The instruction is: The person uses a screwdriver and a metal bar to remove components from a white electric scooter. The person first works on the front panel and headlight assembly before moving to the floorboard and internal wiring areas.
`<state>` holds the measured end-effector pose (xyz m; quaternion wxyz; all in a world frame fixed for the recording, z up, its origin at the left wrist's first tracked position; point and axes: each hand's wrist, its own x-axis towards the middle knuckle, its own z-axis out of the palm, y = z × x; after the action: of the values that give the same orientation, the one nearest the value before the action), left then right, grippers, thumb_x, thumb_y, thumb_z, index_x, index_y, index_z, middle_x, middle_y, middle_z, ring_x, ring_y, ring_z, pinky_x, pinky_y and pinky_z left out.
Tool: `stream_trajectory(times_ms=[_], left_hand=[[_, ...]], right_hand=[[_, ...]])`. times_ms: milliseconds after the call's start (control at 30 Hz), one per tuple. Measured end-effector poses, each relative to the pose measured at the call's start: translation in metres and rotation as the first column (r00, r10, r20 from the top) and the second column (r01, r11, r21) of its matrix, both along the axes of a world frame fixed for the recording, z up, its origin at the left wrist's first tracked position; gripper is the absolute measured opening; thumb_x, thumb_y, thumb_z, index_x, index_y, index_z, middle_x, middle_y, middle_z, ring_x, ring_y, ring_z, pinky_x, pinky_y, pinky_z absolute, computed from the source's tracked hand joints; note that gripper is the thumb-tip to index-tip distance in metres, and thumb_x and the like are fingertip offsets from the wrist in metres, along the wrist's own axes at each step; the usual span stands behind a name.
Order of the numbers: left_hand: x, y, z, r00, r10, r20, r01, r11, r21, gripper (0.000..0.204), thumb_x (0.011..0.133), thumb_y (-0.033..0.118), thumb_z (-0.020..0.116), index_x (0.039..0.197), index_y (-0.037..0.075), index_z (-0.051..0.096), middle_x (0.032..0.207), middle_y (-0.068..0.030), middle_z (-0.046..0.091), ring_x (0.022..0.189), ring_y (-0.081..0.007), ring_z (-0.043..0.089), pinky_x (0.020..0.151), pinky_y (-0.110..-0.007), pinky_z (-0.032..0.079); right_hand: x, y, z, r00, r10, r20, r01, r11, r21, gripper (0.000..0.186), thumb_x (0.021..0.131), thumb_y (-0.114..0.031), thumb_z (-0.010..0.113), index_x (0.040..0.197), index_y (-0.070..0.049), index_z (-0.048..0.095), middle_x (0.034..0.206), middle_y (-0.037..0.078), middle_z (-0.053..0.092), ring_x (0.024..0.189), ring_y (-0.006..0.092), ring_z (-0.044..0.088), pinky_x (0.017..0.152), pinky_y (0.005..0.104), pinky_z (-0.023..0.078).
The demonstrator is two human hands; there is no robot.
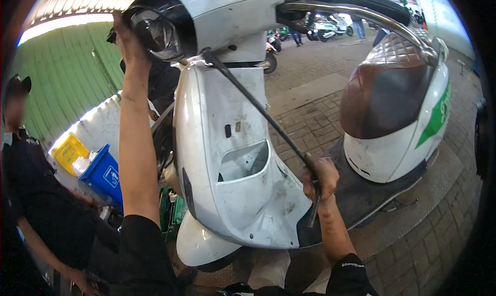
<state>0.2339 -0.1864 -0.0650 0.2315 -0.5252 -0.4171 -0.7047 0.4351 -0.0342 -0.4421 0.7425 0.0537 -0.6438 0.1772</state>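
A white electric scooter [240, 203] stands before me, its front panel dirty and its open storage pocket [245, 161] facing me. My left hand [129, 40] is raised at the upper left, gripping the edge of the black-rimmed headlight housing [190, 29]; its fingertips are partly hidden. In my right hand [324, 176], the fingers are wrapped round a long dark metal bar [258, 110]. The bar slants up to the left across the panel. Its upper end meets the gap beneath the headlight housing, and its lower end sticks out below my fist.
The scooter's brown-and-silver seat [385, 89] and dark footboard [336, 203] are at the right. A person in dark clothes [49, 208] is close at the left, by a blue bin [103, 174] with a yellow lid. Parked scooters [330, 28] stand far back on brick paving.
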Motion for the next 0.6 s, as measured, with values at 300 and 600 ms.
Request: stream_trajectory(times_ms=[300, 600], left_hand=[[0.015, 0.012, -0.012, 0.999, -0.036, -0.033, 0.039, 0.997, 0.071, 0.065, 0.081, 0.061, 0.033, 0.112, 0.006, 0.048, 0.108, -0.0095, 0.051, 0.099, -0.0253, 0.048, 0.086, -0.04, 0.039], [0.004, 0.014, -0.009, 0.998, -0.03, -0.048, 0.037, 0.987, 0.154, 0.061, 0.081, 0.059, 0.032, 0.111, 0.008, 0.048, 0.106, -0.009, 0.051, 0.098, -0.0254, 0.048, 0.088, -0.039, 0.038]], right_hand=[[-0.009, 0.037, 0.004, 0.989, -0.148, 0.009, 0.145, 0.977, 0.159, 0.023, 0.069, -0.003, 0.057, 0.091, 0.006, 0.059, 0.056, 0.008, 0.045, 0.047, 0.0228, 0.045, 0.047, 0.032, 0.035], [-0.02, 0.039, 0.004, 0.999, 0.022, -0.026, -0.019, 0.996, 0.086, 0.036, 0.058, 0.001, 0.06, 0.094, 0.003, 0.061, 0.054, 0.007, 0.045, 0.044, 0.0212, 0.042, 0.047, 0.0307, 0.034]])
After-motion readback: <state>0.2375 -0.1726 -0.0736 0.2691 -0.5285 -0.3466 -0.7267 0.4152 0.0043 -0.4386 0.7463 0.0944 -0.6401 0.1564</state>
